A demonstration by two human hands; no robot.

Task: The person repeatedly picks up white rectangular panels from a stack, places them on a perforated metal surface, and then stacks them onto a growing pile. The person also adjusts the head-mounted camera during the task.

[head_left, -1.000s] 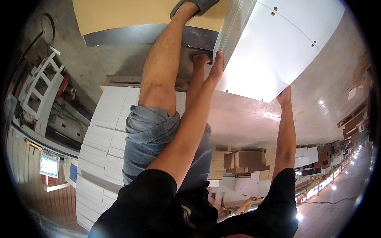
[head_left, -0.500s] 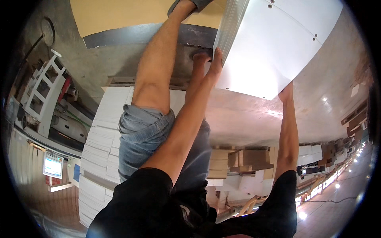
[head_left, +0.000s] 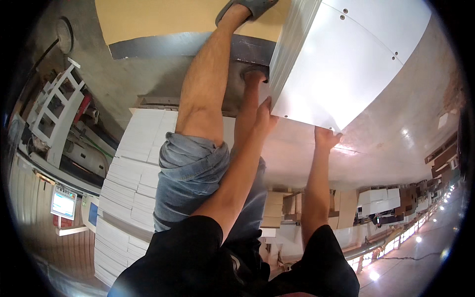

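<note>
Two bare hands at one stack of glossy white flat rectangular panels [head_left: 341,74], which sits directly ahead of the person. Top face smooth and bright, crossed by a thin straight seam; small dark round holes in pairs straddle the seam, single ones by the near edge. Left side of stack shows many thin white panel edges, layered, roughly flush. Left hand [head_left: 266,119] touches stack's near left corner, thumb up along the side; other fingers mostly out of sight, cannot tell how tightly they close. Right hand [head_left: 326,138] at stack's near edge by the near right corner, fingertips hidden by the panels; cannot tell if grip is wide or narrow. Containers: brown box-like cartons [head_left: 292,204] well apart from stack on its near side, partly behind right forearm; contents cannot be told. White box-like blocks [head_left: 378,200] to the right of those, also nearer than stack, insides not visible. Left of stack: flat yellow-tan sheet [head_left: 163,22] with dark grey front edge, grey shoe [head_left: 260,6] on it. Left and nearer than stack: piles of white flat boards [head_left: 121,183], partly behind a leg in rolled blue denim.
</note>
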